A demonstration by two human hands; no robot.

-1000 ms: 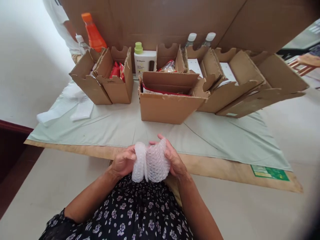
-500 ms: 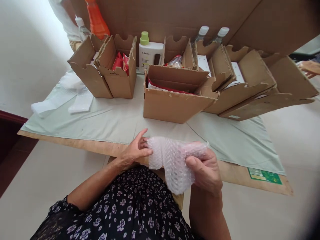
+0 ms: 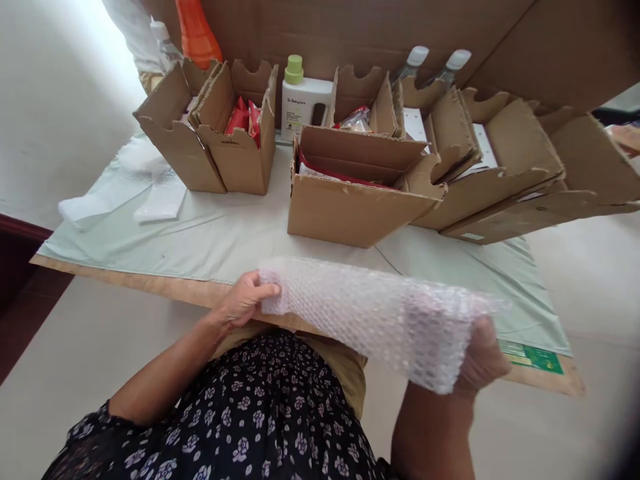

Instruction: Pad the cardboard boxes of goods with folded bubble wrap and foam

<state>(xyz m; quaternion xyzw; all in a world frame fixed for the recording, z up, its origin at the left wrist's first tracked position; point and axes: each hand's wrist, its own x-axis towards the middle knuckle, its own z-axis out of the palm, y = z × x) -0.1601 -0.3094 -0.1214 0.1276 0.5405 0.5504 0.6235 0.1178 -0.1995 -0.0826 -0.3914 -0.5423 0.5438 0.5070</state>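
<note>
One head-worn cam, facing forward and down over the bench (image 3: 225, 237). Floral dress (image 3: 260, 420) fills near edge, left hand (image 3: 244, 299) and right hand (image 3: 485, 357) at close range, cardboard panel (image 3: 350, 30) backs the far side.

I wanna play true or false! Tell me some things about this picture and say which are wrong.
1. The left hand and right hand both hold the clear plastic bubble wrap. True.
2. Shiny red packets sit in an open brown cardboard box, left of the white plastic bottle. True.
3. The white bottle's cap is blue. False: it has a light green cap.
4. The bubble wrap is squashed into a ball. False: it is spread lengthwise between the hands.
5. A pale green cloth covers the table. True.
</note>
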